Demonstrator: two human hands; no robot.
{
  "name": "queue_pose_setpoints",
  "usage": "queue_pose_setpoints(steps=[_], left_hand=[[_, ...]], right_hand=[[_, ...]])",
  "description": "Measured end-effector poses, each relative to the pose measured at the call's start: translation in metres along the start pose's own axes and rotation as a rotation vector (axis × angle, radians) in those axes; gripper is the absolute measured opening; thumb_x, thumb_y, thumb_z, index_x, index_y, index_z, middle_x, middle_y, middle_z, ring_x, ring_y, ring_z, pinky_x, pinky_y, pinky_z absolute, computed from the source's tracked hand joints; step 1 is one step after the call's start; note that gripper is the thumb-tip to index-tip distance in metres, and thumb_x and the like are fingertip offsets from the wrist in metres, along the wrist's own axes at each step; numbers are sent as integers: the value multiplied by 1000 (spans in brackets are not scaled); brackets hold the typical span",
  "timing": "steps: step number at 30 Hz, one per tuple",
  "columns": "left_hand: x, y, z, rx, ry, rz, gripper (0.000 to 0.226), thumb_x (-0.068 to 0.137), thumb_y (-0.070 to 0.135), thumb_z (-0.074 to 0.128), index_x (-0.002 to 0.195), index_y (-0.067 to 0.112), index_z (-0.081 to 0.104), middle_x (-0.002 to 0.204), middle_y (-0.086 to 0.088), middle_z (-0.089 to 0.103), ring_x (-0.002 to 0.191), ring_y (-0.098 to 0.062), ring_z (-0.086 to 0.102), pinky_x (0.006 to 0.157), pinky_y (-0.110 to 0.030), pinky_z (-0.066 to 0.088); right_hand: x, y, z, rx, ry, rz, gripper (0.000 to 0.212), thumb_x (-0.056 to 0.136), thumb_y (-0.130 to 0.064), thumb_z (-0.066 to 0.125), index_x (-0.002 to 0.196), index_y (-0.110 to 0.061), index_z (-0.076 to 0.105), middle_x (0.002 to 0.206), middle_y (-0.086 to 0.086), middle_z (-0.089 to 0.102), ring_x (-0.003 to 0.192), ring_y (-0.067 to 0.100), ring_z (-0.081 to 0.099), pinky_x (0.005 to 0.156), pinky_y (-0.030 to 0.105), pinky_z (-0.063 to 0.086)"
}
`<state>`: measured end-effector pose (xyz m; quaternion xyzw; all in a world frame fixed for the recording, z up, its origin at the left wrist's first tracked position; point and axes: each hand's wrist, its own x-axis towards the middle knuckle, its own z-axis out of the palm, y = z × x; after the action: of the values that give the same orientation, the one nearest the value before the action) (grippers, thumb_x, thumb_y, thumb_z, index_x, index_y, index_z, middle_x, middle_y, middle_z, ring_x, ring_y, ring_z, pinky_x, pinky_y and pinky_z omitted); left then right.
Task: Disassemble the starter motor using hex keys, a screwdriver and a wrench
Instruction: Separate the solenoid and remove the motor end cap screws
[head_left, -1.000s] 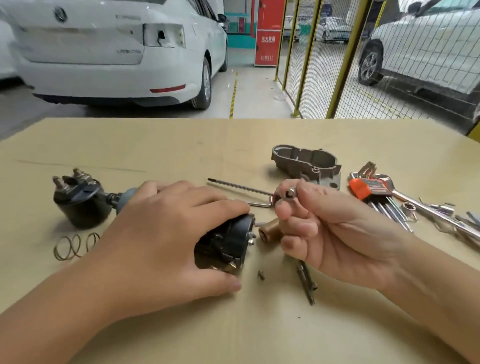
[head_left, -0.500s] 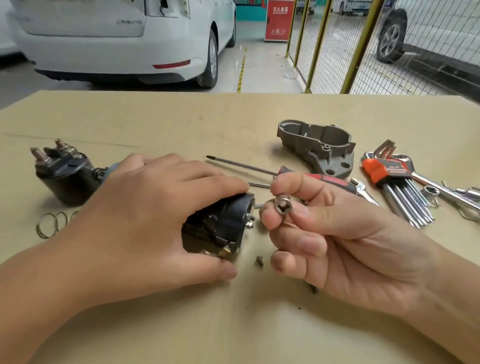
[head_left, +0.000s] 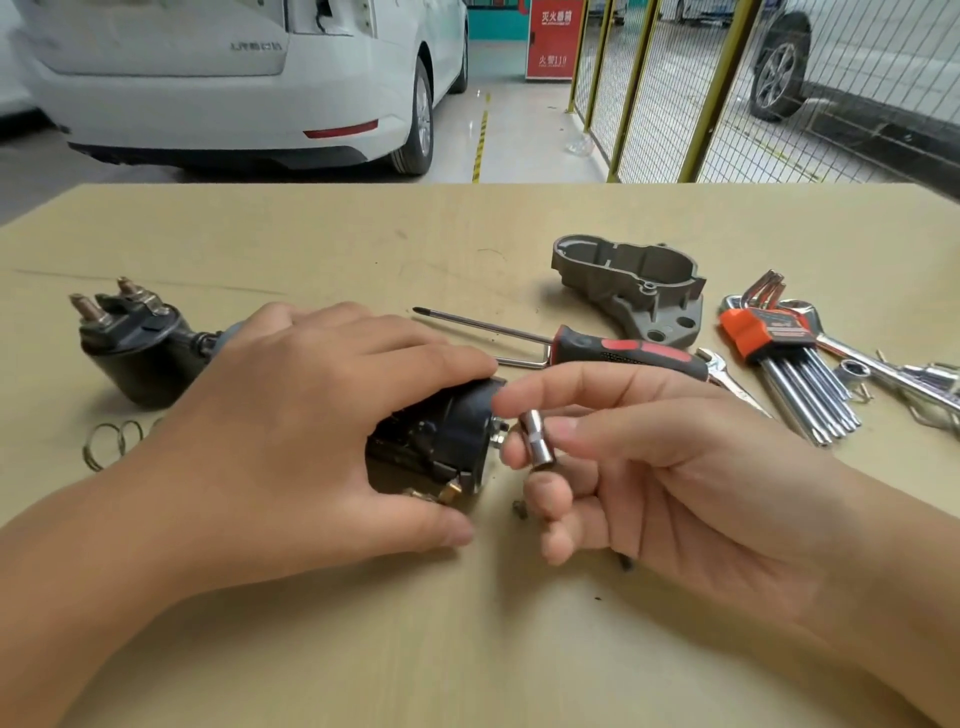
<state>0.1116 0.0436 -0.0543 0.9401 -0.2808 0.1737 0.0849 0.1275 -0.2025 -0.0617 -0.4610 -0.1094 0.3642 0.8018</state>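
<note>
Right hand (head_left: 649, 457) grip pinches a small socket (head_left: 540, 440); left hand (head_left: 301, 415) grip clamps the motor body (head_left: 441, 441) mid-surface. Solenoid (head_left: 130, 343), spring (head_left: 111, 441) and end housing (head_left: 634, 291) already off; body internals likely remain.

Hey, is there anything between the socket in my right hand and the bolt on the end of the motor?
Nothing visible. The right hand pinches the socket just right of the motor body, which the left hand grips. The gap to the end bolt looks open.
</note>
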Motion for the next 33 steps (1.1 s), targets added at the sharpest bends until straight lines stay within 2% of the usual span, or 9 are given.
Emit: queue_pose_setpoints(steps=[6, 9, 13, 17, 20, 22, 26, 29, 33], left_hand=[[0, 0, 0, -10, -4, -1, 85, 61, 87, 63, 136, 46, 57, 129, 25, 65, 114, -13, 65, 87, -52, 49], [0, 0, -1, -12, -7, -5, 86, 61, 87, 63, 136, 45, 58, 129, 25, 65, 116, -12, 64, 87, -53, 49], [0, 0, -1, -15, -14, -8, 87, 61, 87, 65, 137, 45, 57, 129, 26, 65, 116, -11, 64, 87, -52, 49], [1, 2, -2, -25, -13, -16, 85, 60, 85, 66, 135, 45, 59, 128, 25, 66, 115, -14, 65, 88, -51, 49], [1, 5, -2, -70, -10, -52, 87, 58, 80, 69, 135, 38, 65, 126, 13, 70, 113, -24, 68, 93, -41, 42], [1, 8, -3, -95, -10, -71, 88, 58, 77, 67, 135, 34, 66, 125, 6, 71, 112, -29, 68, 92, -39, 36], [3, 11, -6, -116, -19, -81, 89, 56, 73, 72, 135, 33, 67, 125, 4, 71, 113, -30, 68, 93, -38, 35], [4, 11, -4, -54, -11, -39, 86, 55, 63, 79, 132, 24, 71, 119, -1, 74, 106, -33, 70, 90, -42, 37], [4, 10, -1, -59, 12, -41, 86, 55, 63, 79, 131, 23, 71, 120, -2, 74, 107, -34, 70, 91, -42, 36]], right_hand=[[-1, 8, 7, -401, 281, -110, 23, 73, 0, 73, 96, -5, 69, 80, 15, 65, 62, 26, 65, 60, 37, 58], [-3, 13, 10, -623, 359, -187, 11, 84, 0, 77, 85, -10, 72, 72, 10, 69, 60, 25, 70, 62, 41, 61], [-5, 15, 14, -797, 413, -331, 14, 95, -4, 69, 85, -14, 71, 62, 7, 70, 53, 25, 71, 55, 34, 60], [-3, 19, 16, -629, 460, -392, 16, 95, 1, 67, 82, -9, 71, 61, 13, 68, 54, 30, 71, 53, 30, 59], [-1, 23, 17, -538, 490, -415, 10, 93, 1, 68, 84, -3, 69, 61, 13, 67, 54, 30, 71, 57, 43, 63], [-1, 23, 17, -543, 500, -407, 8, 92, -2, 71, 84, -2, 68, 62, 14, 68, 54, 30, 71, 56, 41, 63], [-2, 23, 17, -605, 433, -313, 13, 91, -11, 73, 84, -4, 65, 56, 16, 68, 48, 34, 70, 49, 32, 57], [0, 21, 16, -630, 408, -320, 17, 95, -13, 70, 83, -4, 63, 55, 16, 65, 42, 34, 65, 44, 38, 56], [3, 17, 16, -559, 337, -271, 15, 99, -10, 65, 87, -2, 62, 63, 16, 65, 39, 31, 62, 42, 37, 54]])
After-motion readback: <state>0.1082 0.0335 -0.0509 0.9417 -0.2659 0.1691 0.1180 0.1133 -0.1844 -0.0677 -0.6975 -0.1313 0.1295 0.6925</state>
